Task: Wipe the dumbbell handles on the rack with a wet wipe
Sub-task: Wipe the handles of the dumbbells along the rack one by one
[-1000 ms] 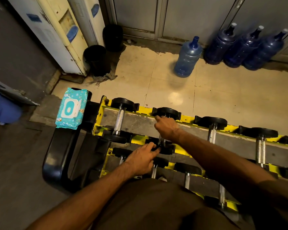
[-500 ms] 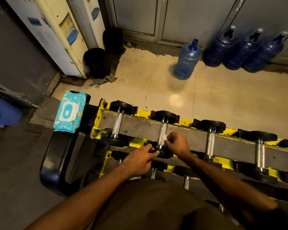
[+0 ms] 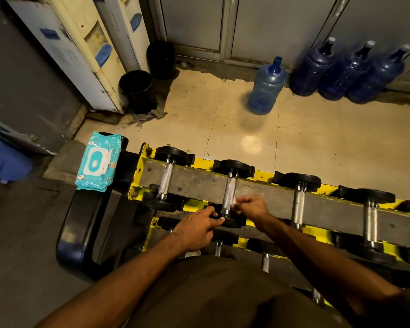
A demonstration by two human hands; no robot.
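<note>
Head view: a tiled floor [image 3: 317,143] runs from the far edge of the rack [image 3: 200,183] to the wall. Two water dispensers [image 3: 81,50] stand at the far left, with two black bins [image 3: 137,91] just beside them. One pale water bottle [image 3: 266,91] stands apart on the tile. Three dark bottles [image 3: 346,72] are grouped against the wall at far right.

The yellow-edged rack crosses the view, and its left end sits close against a black padded bench [image 3: 81,233]. Four dumbbells lie across the upper shelf, well apart, with grey shelf showing between them. More lie on the lower tier near the person's body.

A teal wipes pack [image 3: 97,162] lies on the bench's far end, just beside the rack's far-left corner.

The second dumbbell [image 3: 234,166] from the left end is being worked on. The left hand [image 3: 194,229] grips its near black head at the shelf's near edge, fingers curled over it. The right hand [image 3: 252,207] pinches a wet wipe [image 3: 233,205] against the near end of the knurled handle [image 3: 230,192]. Only a small white edge of the wipe shows at the fingertips. Both forearms reach in over the lower tier.
</note>
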